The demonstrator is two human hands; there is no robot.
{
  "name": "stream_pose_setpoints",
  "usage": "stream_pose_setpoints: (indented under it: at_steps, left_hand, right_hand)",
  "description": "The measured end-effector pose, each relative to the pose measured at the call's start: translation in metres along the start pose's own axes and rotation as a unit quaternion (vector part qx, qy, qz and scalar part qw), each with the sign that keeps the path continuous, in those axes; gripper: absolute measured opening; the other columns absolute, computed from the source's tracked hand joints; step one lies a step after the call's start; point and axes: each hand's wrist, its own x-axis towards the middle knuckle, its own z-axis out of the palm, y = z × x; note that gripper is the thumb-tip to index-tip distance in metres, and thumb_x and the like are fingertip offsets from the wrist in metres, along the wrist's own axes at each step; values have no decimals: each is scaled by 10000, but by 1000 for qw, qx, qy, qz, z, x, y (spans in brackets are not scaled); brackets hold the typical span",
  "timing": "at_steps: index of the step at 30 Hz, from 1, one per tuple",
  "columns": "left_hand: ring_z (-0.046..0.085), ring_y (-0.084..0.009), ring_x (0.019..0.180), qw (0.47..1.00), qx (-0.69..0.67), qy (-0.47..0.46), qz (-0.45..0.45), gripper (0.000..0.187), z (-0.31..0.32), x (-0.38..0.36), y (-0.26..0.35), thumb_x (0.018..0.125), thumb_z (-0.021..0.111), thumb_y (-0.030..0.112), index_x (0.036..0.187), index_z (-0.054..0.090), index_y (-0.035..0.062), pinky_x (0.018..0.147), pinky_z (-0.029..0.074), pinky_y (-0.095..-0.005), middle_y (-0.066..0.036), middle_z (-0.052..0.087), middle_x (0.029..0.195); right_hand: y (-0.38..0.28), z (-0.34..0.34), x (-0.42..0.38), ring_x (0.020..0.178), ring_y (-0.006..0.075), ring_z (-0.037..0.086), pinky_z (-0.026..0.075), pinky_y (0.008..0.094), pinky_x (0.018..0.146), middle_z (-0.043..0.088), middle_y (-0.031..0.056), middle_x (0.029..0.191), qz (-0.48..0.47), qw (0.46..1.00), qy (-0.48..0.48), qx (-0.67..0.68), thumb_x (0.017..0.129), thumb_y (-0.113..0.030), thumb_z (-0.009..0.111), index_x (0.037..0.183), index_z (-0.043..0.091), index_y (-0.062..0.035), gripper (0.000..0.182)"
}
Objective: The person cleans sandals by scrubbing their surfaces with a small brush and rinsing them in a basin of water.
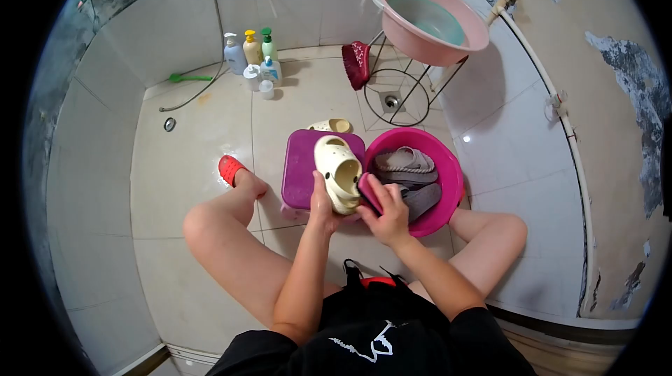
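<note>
A cream clog (333,157) with holes in its upper is held over the purple stool (299,169), its heel end toward me. My left hand (323,206) grips its left side near the heel. My right hand (388,215) is closed around a pink scrub brush (371,195) with dark bristles, which meets the clog's right side by the opening. Behind the stool lies another cream clog (338,125), partly hidden. Just right of my right hand, a bright pink basin (454,173) holds grey slippers (406,161).
Several pump bottles (252,49) stand by the back wall, near a green-handled brush (183,78) and a shower hose (192,99). A wire stand (397,120) carries a pale pink basin (420,43) at right, above a floor drain (391,101). Pipes (532,54) run along the right wall.
</note>
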Motion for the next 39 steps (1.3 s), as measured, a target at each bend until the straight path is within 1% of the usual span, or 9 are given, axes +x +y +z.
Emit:
stream_pose_setpoints:
  at_steps: [3, 8, 15, 19, 23, 27, 30, 34, 39]
  left_hand:
    - [442, -342, 1241, 998, 22, -34, -45, 736, -2, 1, -13, 941, 110, 622, 1382, 362, 89, 969, 414, -534, -147, 464, 1330]
    - [640, -337, 706, 991, 75, -10, -108, 741, 6, -7, -7, 911, 171, 678, 1196, 512, 85, 621, 540, -503, -162, 630, 891]
    - [642, -296, 804, 998, -16, 25, -51, 648, 13, -3, -11, 926, 290, 632, 1251, 478, 103, 671, 538, -474, -131, 609, 1026]
    - [648, -241, 733, 984, 159, 72, 22, 531, -7, 9, -20, 927, 407, 550, 1179, 501, 92, 519, 547, -402, -104, 622, 940]
    - [646, -246, 733, 979, 181, 92, 34, 543, 6, -2, -10, 924, 407, 547, 1197, 494, 85, 524, 549, -412, -106, 621, 939]
    - [649, -264, 733, 988, 125, 86, 6, 585, 1, -1, -12, 922, 394, 559, 1249, 468, 79, 536, 555, -420, -120, 622, 975]
    - [626, -223, 724, 992, 83, 86, 41, 516, 9, -10, -3, 943, 394, 514, 1190, 492, 71, 513, 514, -401, -91, 606, 939]
    - [560, -266, 1086, 996, 24, 85, 25, 589, -2, -1, -7, 949, 371, 534, 1300, 447, 67, 883, 485, -415, -129, 554, 1198]
    - [562, -195, 1025, 964, 172, 146, 143, 519, 0, 7, -22, 959, 450, 442, 1282, 469, 37, 868, 461, -343, -97, 573, 1153]
  right_hand:
    - [2, 14, 14, 766, 260, 586, 498, 358, 640, 513, 80, 926, -9, 999, -14, -32, 725, -312, 750, 1318, 512, -165, 655]
    - [34, 12, 72, 827, 317, 541, 459, 404, 730, 517, 138, 919, 121, 980, 120, -99, 841, -266, 652, 1357, 459, -166, 561]
    - [-9, 12, 37, 655, 279, 588, 484, 403, 542, 518, 110, 818, -57, 986, -61, -146, 868, -246, 601, 1270, 556, -303, 409]
    - [23, 13, 63, 681, 323, 597, 482, 444, 622, 547, 134, 812, 208, 948, -64, -234, 915, -320, 536, 1229, 592, -276, 322]
    - [-14, 13, 40, 717, 294, 603, 476, 410, 638, 553, 108, 814, 35, 996, -46, -64, 919, -331, 532, 1224, 603, -276, 317]
    - [44, 34, 42, 686, 285, 595, 487, 410, 603, 526, 85, 770, 175, 971, -23, -163, 883, -279, 586, 1216, 604, -250, 334]
    - [20, 22, 36, 682, 270, 600, 492, 400, 584, 539, 83, 774, 120, 987, 1, -108, 873, -262, 583, 1204, 613, -246, 333]
    - [-6, 32, 15, 671, 315, 608, 502, 439, 603, 550, 125, 794, 79, 985, -138, -69, 851, -269, 578, 1148, 632, -213, 306]
    - [3, 61, 40, 708, 399, 599, 485, 497, 634, 560, 195, 857, 136, 974, -102, -148, 888, -277, 512, 952, 611, -73, 236]
